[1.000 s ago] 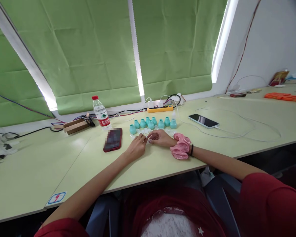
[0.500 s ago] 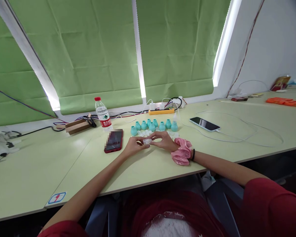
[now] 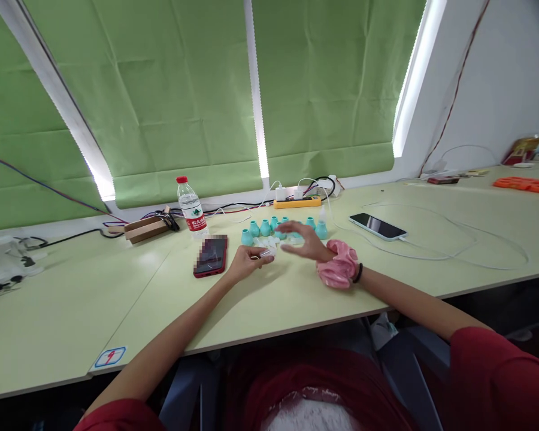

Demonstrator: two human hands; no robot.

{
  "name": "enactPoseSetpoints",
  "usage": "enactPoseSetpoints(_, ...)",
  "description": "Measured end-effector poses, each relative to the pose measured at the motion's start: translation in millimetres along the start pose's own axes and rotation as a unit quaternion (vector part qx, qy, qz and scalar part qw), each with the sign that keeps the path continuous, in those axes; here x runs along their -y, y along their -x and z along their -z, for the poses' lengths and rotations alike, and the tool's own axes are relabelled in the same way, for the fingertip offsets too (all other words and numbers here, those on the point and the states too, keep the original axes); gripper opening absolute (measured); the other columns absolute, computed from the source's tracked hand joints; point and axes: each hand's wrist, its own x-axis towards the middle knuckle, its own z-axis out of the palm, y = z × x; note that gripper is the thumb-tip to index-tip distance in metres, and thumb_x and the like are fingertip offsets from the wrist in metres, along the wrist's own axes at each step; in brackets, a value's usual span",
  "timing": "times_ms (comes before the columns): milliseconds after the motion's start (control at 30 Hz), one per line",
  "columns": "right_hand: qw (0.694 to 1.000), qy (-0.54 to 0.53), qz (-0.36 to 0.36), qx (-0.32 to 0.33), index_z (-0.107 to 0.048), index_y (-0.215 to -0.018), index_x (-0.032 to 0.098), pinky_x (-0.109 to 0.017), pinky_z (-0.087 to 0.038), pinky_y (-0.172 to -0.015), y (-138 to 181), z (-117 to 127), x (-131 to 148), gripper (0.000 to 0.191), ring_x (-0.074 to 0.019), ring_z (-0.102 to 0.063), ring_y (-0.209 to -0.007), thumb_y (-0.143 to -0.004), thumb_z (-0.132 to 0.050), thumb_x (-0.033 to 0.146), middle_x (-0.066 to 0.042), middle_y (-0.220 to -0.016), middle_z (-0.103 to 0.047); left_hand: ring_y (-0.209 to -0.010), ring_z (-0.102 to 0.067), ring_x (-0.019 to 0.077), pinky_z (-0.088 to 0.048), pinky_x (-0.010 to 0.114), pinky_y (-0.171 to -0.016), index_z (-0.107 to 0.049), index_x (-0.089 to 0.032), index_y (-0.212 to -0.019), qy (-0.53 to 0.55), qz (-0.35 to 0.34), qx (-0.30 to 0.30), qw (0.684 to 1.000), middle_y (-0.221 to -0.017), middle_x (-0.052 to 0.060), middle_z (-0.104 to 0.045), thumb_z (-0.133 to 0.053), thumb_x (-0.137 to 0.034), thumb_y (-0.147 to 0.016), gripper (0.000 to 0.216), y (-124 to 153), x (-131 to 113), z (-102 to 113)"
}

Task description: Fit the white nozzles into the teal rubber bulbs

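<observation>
My left hand (image 3: pixel 245 263) pinches a small clear-white plastic piece (image 3: pixel 268 252) between thumb and fingertips, just above the table. Apart from it, to the right, my right hand (image 3: pixel 309 241) is open, its fingers spread and nothing visible in them. Behind the hands stand several small turquoise bulb-shaped pieces (image 3: pixel 247 237) with narrow necks; my right hand covers some of them. One turquoise piece at the right end (image 3: pixel 321 231) carries a translucent pointed tip (image 3: pixel 322 214). Loose whitish plastic pieces (image 3: pixel 269 241) lie between the row and my left hand.
A red-cased phone (image 3: pixel 211 257) lies left of my left hand, with a water bottle (image 3: pixel 193 211) behind it. Another phone (image 3: pixel 378 227) on a white cable lies to the right. At the back are a yellow power strip (image 3: pixel 296 203) and a cardboard box (image 3: pixel 148 230).
My right hand has let go of the plastic piece, opened and moved up and right toward the turquoise pieces. My left hand keeps the piece. The view has shifted slightly.
</observation>
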Motion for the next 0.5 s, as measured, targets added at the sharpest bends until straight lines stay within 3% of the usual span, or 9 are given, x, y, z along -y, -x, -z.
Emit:
enactPoseSetpoints(100,0.973,0.227,-0.027,-0.034,-0.048,-0.105,0.011,-0.041,-0.032,-0.083,-17,12,-24,0.045,-0.0257,-0.044,-0.096,-0.067,-0.056,0.034,-0.013,-0.103,-0.053,-0.053,-0.05,0.0087,-0.044,0.022,-0.055,-0.066,-0.009,-0.078,0.061,0.034,-0.011,0.998,-0.064,0.004,-0.061,-0.067,-0.037,-0.057,0.036,-3,1,3)
enactPoseSetpoints(233,0.887,0.455,-0.073,0.006,-0.058,-0.084,0.003,-0.049,-0.02,-0.084,-30,7,-58,0.035,-0.0347,-0.031,-0.105,-0.067,-0.058,0.033,-0.023,-0.097,-0.051,-0.052,-0.05,0.0082,-0.044,0.023,-0.055,-0.064,-0.007,-0.08,0.081,0.049,-0.005,0.996,-0.063,0.004,-0.061,-0.069,-0.035,-0.054,0.038,-4,2,4)
enactPoseSetpoints(367,0.87,0.477,-0.119,0.035,-0.059,-0.063,0.007,-0.049,-0.024,-0.079,-33,-5,-69,0.023,-0.0323,-0.037,-0.098,-0.071,-0.055,0.028,-0.021,-0.084,-0.055,-0.05,-0.05,0.0078,-0.042,0.021,-0.051,-0.061,-0.007,-0.075,0.092,0.019,0.002,0.996,-0.06,0.003,-0.06,-0.069,-0.035,-0.054,0.036,-3,-2,3)
enactPoseSetpoints(500,0.882,0.448,-0.144,0.039,-0.057,-0.075,0.009,-0.05,-0.028,-0.075,-33,-2,-54,0.018,-0.0312,-0.044,-0.089,-0.07,-0.055,0.026,-0.018,-0.082,-0.057,-0.051,-0.052,0.0093,-0.043,0.023,-0.053,-0.06,-0.007,-0.077,0.122,0.044,-0.003,0.992,-0.061,0.005,-0.061,-0.071,-0.035,-0.053,0.038,-2,-6,3)
